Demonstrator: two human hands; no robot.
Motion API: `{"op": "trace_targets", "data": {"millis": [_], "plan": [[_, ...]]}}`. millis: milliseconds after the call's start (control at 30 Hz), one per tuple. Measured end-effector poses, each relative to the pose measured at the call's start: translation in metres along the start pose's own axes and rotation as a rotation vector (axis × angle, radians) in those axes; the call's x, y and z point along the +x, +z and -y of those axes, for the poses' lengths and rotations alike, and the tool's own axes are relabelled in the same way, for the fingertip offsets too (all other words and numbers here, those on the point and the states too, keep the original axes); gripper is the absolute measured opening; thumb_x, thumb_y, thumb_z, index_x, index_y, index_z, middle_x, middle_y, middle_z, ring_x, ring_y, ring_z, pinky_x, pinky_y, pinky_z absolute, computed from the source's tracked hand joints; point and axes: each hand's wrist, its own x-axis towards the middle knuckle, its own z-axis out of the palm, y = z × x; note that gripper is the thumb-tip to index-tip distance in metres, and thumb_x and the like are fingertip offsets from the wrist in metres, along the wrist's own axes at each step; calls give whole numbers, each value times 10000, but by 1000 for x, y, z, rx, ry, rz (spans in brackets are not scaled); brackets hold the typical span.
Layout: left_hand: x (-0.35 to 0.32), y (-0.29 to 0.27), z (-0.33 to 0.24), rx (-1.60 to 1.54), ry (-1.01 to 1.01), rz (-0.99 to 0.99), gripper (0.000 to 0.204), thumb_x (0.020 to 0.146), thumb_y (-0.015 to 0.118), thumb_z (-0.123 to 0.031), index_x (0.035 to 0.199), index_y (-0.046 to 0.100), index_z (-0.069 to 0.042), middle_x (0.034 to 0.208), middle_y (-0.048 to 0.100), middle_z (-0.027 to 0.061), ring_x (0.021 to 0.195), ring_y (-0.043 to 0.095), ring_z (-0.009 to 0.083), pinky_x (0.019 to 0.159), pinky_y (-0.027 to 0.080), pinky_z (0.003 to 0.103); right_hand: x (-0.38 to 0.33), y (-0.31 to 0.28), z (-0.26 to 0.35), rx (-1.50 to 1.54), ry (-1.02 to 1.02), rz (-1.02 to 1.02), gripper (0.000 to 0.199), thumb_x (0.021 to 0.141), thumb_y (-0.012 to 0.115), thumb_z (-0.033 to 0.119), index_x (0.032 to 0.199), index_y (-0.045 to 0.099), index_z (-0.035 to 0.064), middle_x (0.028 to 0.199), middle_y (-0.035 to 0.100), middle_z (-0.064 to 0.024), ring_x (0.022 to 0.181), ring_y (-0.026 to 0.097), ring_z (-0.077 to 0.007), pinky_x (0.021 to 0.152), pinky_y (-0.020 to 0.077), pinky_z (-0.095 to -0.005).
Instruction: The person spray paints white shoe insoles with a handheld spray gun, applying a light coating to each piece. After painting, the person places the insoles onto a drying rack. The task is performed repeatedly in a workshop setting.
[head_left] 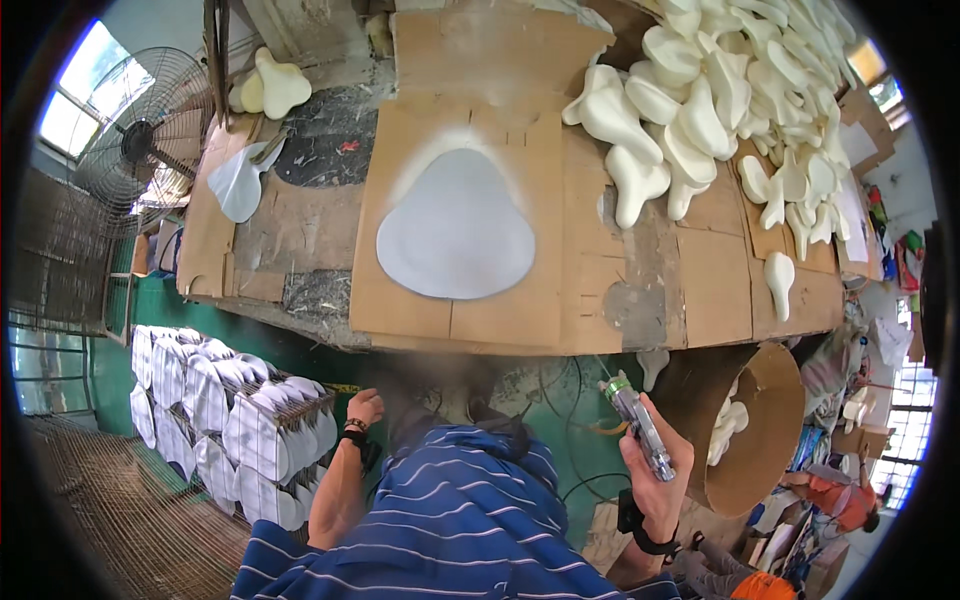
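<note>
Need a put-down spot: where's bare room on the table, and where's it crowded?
Front right: cardboard between the pile of cream pieces and the table front edge, left of the lone cream piece. Also between the white sheet and the grey sheet. Crowded: back right, under the pile.

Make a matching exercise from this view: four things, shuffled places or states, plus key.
Things:
1. Spray gun
2. Middle grey piece
3. Fan
4. Left hand

Places or states:
A. Far left, by a window
B. Curled into a loose fist
C. Held in the right hand
D. Flat on cardboard

Pairs: 1-C, 2-D, 3-A, 4-B
</note>
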Motion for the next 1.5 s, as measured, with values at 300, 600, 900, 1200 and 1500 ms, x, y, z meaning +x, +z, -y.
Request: {"op": "trace_targets", "data": {"millis": [300, 600, 900, 1200, 1500], "plan": [[1, -27, 46, -141, -49, -10, 382, 838, 599, -97, 1207, 556, -7, 803, 650, 76, 651, 620, 183, 525, 492, 318, 36, 31, 14, 50, -138, 5, 454, 790, 686, -5, 1232, 588, -39, 828, 643, -96, 682, 527, -110, 654, 447, -242], [21, -80, 126, -193, -398, 40, 289, 867, 468, -78, 1124, 594, -121, 831, 624, 70, 647, 606, 238, 562, 493, 400, 27, 60, 60, -24, -247, 242, 525, 733, 717, -34, 1242, 594, 1, 904, 673, -169, 712, 621, -212, 667, 489, -277], [28, -82, 11, -57, -46, 13, 302, 842, 578, -128, 1134, 599, -56, 795, 638, 65, 672, 624, 204, 547, 494, 346, -4, 96, 81, -50, -159, 188, 496, 768, 703, -19, 1250, 587, -6, 950, 683, -161, 754, 637, -196, 693, 496, -276], [39, -86, 25, -67, -117, 50, 373, 819, 608, -87, 1189, 599, -34, 812, 656, 85, 650, 633, 183, 529, 501, 315, -13, 96, 101, -129, -181, 338, 532, 704, 704, -65, 1223, 602, -12, 911, 674, -174, 730, 639, -222, 690, 495, -278], [22, -102, 48, 96, -263, 15, 392, 856, 564, -88, 1246, 549, -60, 943, 670, 101, 812, 675, 262, 713, 566, 436, -16, 76, 88, -29, -4, -66, 515, 706, 727, -20, 1207, 607, -25, 915, 677, -177, 772, 656, -231, 708, 499, -283]]}}
